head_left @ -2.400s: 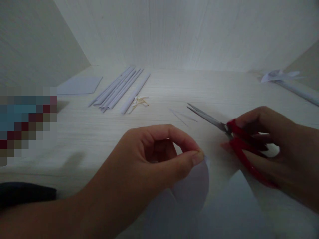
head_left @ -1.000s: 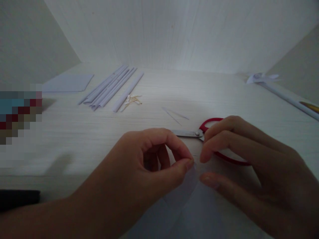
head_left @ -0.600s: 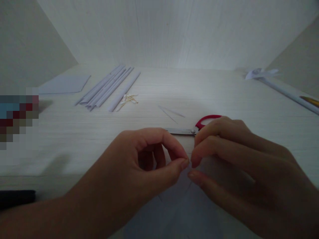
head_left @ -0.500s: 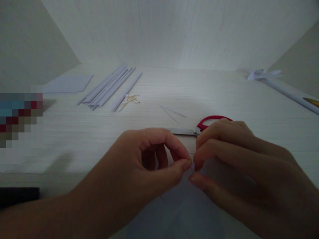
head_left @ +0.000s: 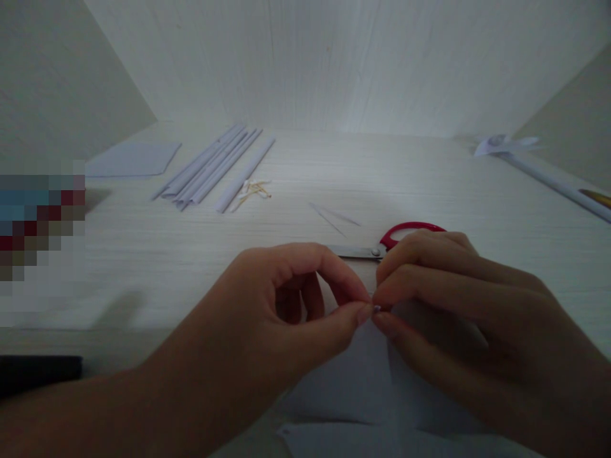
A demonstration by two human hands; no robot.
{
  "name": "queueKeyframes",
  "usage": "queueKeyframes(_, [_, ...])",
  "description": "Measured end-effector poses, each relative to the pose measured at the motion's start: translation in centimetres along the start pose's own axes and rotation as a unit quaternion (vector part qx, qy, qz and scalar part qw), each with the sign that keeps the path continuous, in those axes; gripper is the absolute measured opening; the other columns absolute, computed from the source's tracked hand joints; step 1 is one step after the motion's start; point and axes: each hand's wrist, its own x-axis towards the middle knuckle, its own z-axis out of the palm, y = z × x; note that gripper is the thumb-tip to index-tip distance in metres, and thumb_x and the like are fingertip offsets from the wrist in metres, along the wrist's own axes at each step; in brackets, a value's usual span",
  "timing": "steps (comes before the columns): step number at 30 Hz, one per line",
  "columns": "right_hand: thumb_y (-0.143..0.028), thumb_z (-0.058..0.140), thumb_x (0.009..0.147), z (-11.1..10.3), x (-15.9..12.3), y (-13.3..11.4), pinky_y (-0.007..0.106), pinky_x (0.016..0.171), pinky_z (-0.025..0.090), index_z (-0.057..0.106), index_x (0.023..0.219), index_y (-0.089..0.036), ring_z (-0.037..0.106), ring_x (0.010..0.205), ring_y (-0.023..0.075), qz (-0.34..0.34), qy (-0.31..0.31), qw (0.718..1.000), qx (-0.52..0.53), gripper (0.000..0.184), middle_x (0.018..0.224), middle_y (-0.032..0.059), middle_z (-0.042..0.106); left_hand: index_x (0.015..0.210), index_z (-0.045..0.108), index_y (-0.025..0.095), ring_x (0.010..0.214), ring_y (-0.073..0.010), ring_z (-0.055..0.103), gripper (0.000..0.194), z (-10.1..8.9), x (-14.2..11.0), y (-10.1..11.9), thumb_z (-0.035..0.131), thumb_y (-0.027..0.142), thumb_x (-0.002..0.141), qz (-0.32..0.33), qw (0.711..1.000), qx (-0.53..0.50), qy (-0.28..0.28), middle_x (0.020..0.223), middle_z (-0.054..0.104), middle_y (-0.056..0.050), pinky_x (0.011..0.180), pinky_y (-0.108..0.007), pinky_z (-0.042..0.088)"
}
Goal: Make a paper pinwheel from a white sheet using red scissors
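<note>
Between thumb and index finger, my left hand (head_left: 286,318) pinches the top corner of a thin white paper sheet (head_left: 346,381). Its lower part hangs beneath my fingers. My right hand (head_left: 458,324) is closed at the same spot, thumb and fingertips meeting on the paper's edge right beside the left fingertips. A tiny pale bit of paper shows between them. Just beyond my hands lie scissors (head_left: 356,252) with red handles, blades pointing left; my right hand covers part of the handles. More white paper (head_left: 334,440) lies below, near the bottom edge.
Several rolled paper tubes (head_left: 205,166) lie at the back left, beside a few cotton swabs (head_left: 255,191). A flat paper sheet (head_left: 133,159) is farther left. Two thin paper slivers (head_left: 334,219) lie mid-table. A paper pinwheel-like piece on a stick (head_left: 548,175) lies at right. A black object (head_left: 41,372) sits lower left.
My right hand has put the scissors down on the table and moved left to the paper, its fingertips closing on the edge. My left hand keeps its pinch.
</note>
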Motion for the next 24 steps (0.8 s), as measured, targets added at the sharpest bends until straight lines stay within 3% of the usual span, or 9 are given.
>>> queueKeyframes(7, [-0.036,0.054,0.093,0.0,-0.2,0.2,0.028,0.064,0.053,0.066,0.074,-0.028,0.062,0.079,0.0178,0.007,0.005,1.000,0.030,0.024,0.082,0.0005,0.066,0.074,0.067,0.025,0.052,-0.0110,0.049,0.009,0.1,-0.1,-0.2,0.067,0.034,0.073,-0.005,1.000,0.014,0.000,0.056,0.056,0.004,0.042,-0.017,0.035])
queueKeyframes(13, [-0.041,0.056,0.089,0.1,1.5,-0.8,0.037,0.077,0.057,0.072,0.085,-0.029,0.063,0.090,0.0250,0.030,-0.001,1.000,0.001,0.020,0.083,0.0054,0.064,0.068,0.067,0.023,0.051,-0.0102,0.049,0.009,0.1,0.2,0.2,0.065,0.030,0.073,-0.004,1.000,0.005,-0.007,0.054,0.056,0.003,0.042,-0.016,0.036])
queueKeyframes(17, [-0.042,0.056,0.089,0.0,2.2,-1.3,0.038,0.077,0.057,0.071,0.088,-0.029,0.063,0.094,0.0267,0.027,0.003,1.000,-0.014,0.020,0.086,0.0060,0.064,0.066,0.066,0.022,0.050,-0.0103,0.048,0.009,0.1,0.1,0.2,0.065,0.029,0.072,-0.007,1.000,0.017,-0.006,0.053,0.054,0.003,0.041,-0.017,0.035])
queueKeyframes(24, [-0.032,0.058,0.089,-0.6,0.2,-0.2,0.037,0.082,0.053,0.066,0.088,-0.029,0.063,0.094,0.0236,0.012,0.003,1.000,-0.029,0.009,0.091,0.0031,0.063,0.069,0.067,0.024,0.050,-0.0113,0.052,0.008,0.2,-0.2,0.0,0.063,0.029,0.073,-0.007,1.000,0.021,-0.006,0.057,0.060,0.002,0.040,-0.018,0.035])
